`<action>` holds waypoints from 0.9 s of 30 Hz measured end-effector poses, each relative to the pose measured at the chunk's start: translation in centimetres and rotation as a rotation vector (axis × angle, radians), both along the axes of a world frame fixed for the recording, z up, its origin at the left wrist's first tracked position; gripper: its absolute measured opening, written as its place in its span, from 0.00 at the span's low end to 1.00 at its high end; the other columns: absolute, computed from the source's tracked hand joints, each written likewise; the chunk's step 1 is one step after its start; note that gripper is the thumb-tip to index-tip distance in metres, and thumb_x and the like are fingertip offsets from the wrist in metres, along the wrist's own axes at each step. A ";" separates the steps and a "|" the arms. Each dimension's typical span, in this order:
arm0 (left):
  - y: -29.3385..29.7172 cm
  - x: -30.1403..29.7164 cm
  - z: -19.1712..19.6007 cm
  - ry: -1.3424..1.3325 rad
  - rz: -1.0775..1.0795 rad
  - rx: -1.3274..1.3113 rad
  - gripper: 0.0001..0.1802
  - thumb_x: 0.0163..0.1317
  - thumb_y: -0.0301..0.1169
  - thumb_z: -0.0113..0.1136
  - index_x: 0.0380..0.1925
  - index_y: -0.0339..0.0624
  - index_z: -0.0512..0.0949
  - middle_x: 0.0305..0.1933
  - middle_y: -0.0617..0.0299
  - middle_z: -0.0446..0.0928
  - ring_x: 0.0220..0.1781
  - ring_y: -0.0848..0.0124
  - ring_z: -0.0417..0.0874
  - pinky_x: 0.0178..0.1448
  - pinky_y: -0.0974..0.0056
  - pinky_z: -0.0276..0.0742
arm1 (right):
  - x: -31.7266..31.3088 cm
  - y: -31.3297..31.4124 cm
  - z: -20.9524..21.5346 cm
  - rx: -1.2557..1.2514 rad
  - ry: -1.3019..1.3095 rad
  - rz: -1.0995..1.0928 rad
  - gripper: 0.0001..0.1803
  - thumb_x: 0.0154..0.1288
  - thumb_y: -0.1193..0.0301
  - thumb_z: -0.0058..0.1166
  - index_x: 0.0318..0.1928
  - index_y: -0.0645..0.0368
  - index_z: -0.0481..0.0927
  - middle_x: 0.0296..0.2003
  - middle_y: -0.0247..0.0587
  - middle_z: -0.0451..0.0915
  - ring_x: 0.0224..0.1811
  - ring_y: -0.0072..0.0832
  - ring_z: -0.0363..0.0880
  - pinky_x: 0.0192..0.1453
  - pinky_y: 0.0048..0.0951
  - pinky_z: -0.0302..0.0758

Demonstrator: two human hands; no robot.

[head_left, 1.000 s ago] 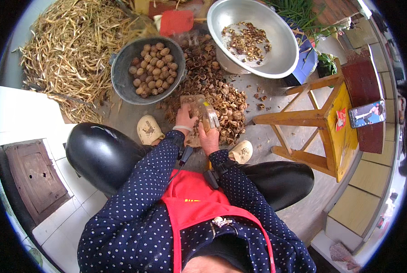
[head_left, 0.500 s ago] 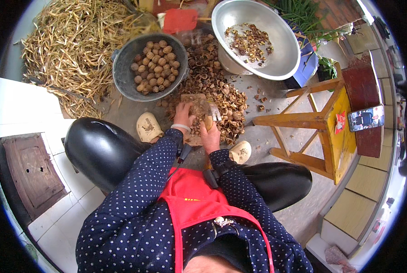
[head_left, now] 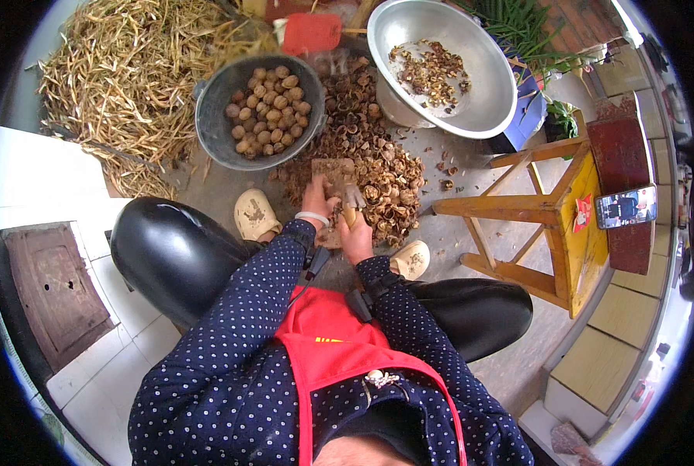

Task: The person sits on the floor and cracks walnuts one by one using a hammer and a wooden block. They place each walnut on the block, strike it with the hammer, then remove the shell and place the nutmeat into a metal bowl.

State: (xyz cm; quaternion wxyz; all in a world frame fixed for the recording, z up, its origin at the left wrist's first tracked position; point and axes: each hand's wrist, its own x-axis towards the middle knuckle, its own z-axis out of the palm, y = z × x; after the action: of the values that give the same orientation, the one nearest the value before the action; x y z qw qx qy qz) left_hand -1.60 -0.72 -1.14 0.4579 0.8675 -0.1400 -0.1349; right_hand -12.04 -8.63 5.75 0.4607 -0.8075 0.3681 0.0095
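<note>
My right hand [head_left: 356, 239] is wrapped round the wooden handle of a hammer [head_left: 352, 199]. The metal head is close beside the fingertips of my left hand [head_left: 316, 200], low over a wooden block [head_left: 333, 166]. On that block my left hand has its fingers curled together; whatever they pinch is hidden. Cracked walnut shells [head_left: 393, 182] are heaped just beyond and to the right of the block. Whole walnuts [head_left: 267, 113] fill the bottom of a dark bucket [head_left: 207, 128] ahead on the left. A wide metal basin [head_left: 479, 120] at the far right holds walnut pieces [head_left: 434, 74].
Dry straw [head_left: 121, 85] is piled at the far left. A yellow wooden stool [head_left: 510, 206] stands to the right, with a phone [head_left: 627, 206] propped against a dark red board [head_left: 622, 147]. Behind the bucket lies a red object [head_left: 309, 33]. Green plants [head_left: 518, 31] are at the back right.
The hammer head has swung left and down toward my left hand. My left fingers have drawn in closer together. The whole view has shifted slightly.
</note>
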 end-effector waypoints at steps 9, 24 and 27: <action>0.4 0.0 1.1 -0.054 -0.091 -0.038 0.22 0.43 0.19 0.67 0.41 0.41 0.73 0.48 0.49 0.71 0.47 0.49 0.73 0.50 0.54 0.71 | 0.8 -1.1 1.2 0.032 -0.188 -0.154 0.15 0.62 0.63 0.54 0.38 0.64 0.74 0.26 0.53 0.79 0.31 0.45 0.80 0.35 0.39 0.74; 0.3 -0.2 2.7 0.118 -0.008 -0.084 0.22 0.49 0.14 0.61 0.43 0.41 0.68 0.41 0.51 0.78 0.42 0.56 0.81 0.44 0.60 0.76 | 0.9 -1.4 0.8 0.103 -0.164 -0.240 0.18 0.62 0.60 0.53 0.38 0.65 0.73 0.27 0.56 0.79 0.31 0.47 0.80 0.36 0.40 0.74; 0.1 -0.2 2.9 0.100 -0.011 -0.101 0.22 0.49 0.14 0.61 0.43 0.42 0.67 0.39 0.51 0.77 0.42 0.56 0.81 0.43 0.60 0.76 | 0.8 -1.5 0.8 0.140 -0.176 -0.251 0.18 0.62 0.60 0.53 0.39 0.65 0.73 0.28 0.56 0.79 0.31 0.46 0.80 0.36 0.40 0.74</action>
State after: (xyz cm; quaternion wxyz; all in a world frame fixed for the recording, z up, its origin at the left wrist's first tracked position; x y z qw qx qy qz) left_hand -1.75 -0.59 1.73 0.5068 0.8346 -0.1286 -0.1735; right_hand -11.19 -10.14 6.59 0.5440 -0.7188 0.4228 -0.0930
